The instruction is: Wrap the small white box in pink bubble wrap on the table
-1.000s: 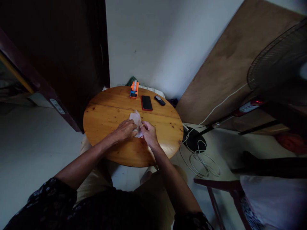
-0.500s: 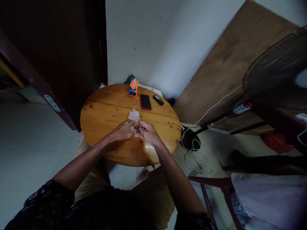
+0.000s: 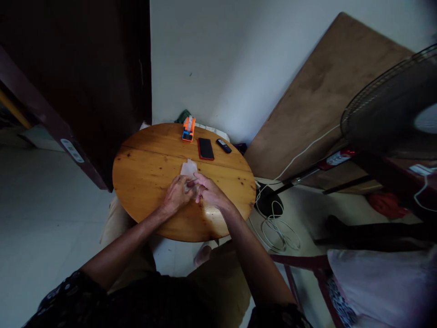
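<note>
Over the near half of the round wooden table (image 3: 150,187), my two hands meet. My left hand (image 3: 176,195) is closed around a small pale, translucent thing (image 3: 187,186), mostly covered by its fingers. From the other side, my right hand (image 3: 210,191) comes up to it with bent fingers. Its fingertips are at the pale thing; what they pinch, if anything, is too small to make out. A flat whitish sheet (image 3: 189,167), like paper or thin plastic, lies on the wood just beyond the hands, its near end hidden beneath them.
Toward the wall stand an orange and blue tape dispenser (image 3: 188,129), a dark phone with a red edge (image 3: 206,149) and a small dark keypad handset (image 3: 223,146). Right of the table are a standing fan (image 3: 392,105) and a coiled white cable (image 3: 278,232) on the floor.
My left hand has turned, its fingers now pointing more away from me, and the pale thing has lifted slightly. My right fingers have spread somewhat. The view has shifted a little.
</note>
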